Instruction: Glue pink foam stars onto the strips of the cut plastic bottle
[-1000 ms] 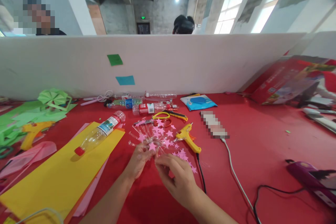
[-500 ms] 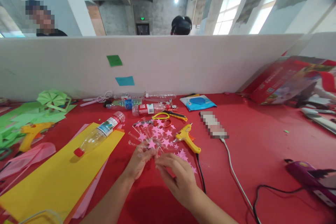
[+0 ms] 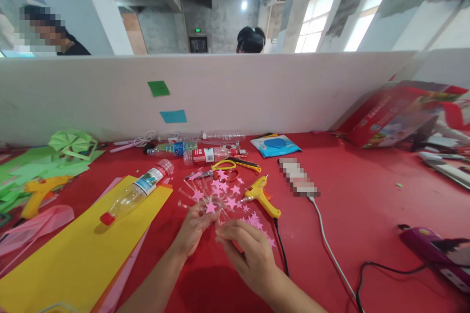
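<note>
My left hand is closed on a clear plastic piece cut into spreading strips, which looks like part of a bottle. Pink stars sit on its strips. My right hand is pinched close to the near side of this piece, its fingertips beside my left fingers. What the pinch holds is too small to make out. Beyond my right hand lie loose pink stars in a small heap. A yellow glue gun rests just right of the strips.
Yellow sheets with a bottle on top lie at left, near another glue gun. Behind are more bottles, a utility knife and a wipes pack. At right are a phone, cables and a purple power strip.
My hands stay almost where they were, with only slight finger movement at the plastic piece. The view has tilted a little upward. A person beyond the partition has leaned to the left.
</note>
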{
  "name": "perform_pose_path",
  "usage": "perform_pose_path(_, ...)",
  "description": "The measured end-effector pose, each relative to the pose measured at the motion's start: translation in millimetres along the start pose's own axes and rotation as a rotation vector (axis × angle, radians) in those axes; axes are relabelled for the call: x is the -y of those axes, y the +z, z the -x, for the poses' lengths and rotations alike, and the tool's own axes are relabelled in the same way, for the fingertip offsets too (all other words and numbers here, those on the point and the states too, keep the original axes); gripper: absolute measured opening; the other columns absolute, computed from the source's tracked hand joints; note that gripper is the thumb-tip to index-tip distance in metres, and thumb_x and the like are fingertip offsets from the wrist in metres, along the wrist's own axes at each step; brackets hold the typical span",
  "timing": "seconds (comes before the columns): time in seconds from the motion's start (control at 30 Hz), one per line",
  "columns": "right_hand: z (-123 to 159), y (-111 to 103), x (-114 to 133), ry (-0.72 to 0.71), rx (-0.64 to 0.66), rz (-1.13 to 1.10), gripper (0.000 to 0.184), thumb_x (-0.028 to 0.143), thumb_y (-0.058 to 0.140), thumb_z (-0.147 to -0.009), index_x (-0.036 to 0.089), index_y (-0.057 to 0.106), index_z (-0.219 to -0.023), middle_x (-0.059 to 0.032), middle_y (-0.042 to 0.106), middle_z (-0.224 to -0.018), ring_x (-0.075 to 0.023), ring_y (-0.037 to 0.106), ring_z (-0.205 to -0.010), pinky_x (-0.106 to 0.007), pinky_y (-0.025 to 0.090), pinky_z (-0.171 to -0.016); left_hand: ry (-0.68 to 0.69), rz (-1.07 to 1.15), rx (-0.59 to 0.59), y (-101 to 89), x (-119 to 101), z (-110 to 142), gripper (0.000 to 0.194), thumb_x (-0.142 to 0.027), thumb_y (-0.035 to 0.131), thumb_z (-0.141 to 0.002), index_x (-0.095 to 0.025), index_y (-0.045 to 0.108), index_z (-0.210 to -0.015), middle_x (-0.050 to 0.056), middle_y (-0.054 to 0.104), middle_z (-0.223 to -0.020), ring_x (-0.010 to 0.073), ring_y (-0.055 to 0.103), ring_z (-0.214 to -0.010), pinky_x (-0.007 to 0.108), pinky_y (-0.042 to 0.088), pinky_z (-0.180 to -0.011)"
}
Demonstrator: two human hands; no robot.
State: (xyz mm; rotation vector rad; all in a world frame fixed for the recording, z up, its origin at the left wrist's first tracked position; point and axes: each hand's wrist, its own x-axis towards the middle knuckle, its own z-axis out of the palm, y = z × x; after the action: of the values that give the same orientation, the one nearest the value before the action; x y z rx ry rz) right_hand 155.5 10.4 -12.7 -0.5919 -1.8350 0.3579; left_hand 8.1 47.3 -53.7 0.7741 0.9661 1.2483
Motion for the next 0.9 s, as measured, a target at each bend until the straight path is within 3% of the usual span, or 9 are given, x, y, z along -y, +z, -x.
perform_pose_path(0.17, 1, -3, 0, -0.049, 0.029, 0.032, 0.020, 0.011, 0.043, -0.092, 0.017, 0.061, -0.089, -0.0062, 0.067, -0.077, -0.0139, 0.064, -0.066, -0.022, 0.053, -0.058, -0.041, -0.010, -0.013, -2.6, 3, 0, 0.033, -0.024, 0.080, -0.058, -0.016, 0.067, -0.087, 0.000, 0.068, -0.068, 0.0123, 0.060, -0.062, 0.025, 0.047, -0.065)
perform_pose_path(0.37, 8, 0, -4, -0.009, -0.015, 0.101, 0.025, 0.010, 0.050, -0.090, 0.019, 0.056, -0.112, -0.0078, 0.069, -0.093, -0.0163, 0.067, -0.087, -0.026, 0.056, -0.076, -0.025, 0.023, -0.025, -5.1, 6, -1, 0.045, -0.023, 0.082, -0.053, -0.017, 0.065, -0.094, -0.003, 0.065, -0.060, 0.0150, 0.062, -0.061, 0.028, 0.048, -0.066)
perform_pose_path(0.53, 13, 2, -8, -0.040, 0.034, 0.162, 0.030, 0.009, 0.049, -0.089, 0.018, 0.052, -0.118, -0.0092, 0.068, -0.099, -0.0173, 0.065, -0.094, -0.027, 0.055, -0.080, -0.020, 0.049, -0.032, -2.6, 2, 1, 0.044, -0.024, 0.083, -0.051, -0.017, 0.065, -0.090, -0.004, 0.063, -0.056, 0.0148, 0.062, -0.059, 0.027, 0.047, -0.064)
perform_pose_path(0.77, 2, -5, 2, -0.051, 0.046, 0.204, 0.023, 0.012, 0.053, -0.081, 0.017, 0.059, -0.103, -0.0075, 0.066, -0.082, -0.0180, 0.062, -0.070, -0.029, 0.053, -0.059, -0.022, 0.026, -0.007, -1.6, -1, 2, 0.026, -0.025, 0.081, -0.054, -0.016, 0.060, -0.066, -0.003, 0.063, -0.058, 0.0112, 0.057, -0.055, 0.025, 0.046, -0.060)
perform_pose_path(0.9, -5, -5, 8, -0.016, 0.010, 0.208, 0.021, 0.021, 0.060, -0.082, 0.018, 0.061, -0.102, -0.0085, 0.067, -0.087, -0.0198, 0.062, -0.077, -0.031, 0.054, -0.065, -0.022, 0.026, -0.010, 0.1, -1, 2, 0.031, -0.027, 0.081, -0.055, -0.016, 0.065, -0.079, -0.003, 0.064, -0.061, 0.0121, 0.058, -0.058, 0.025, 0.045, -0.060)
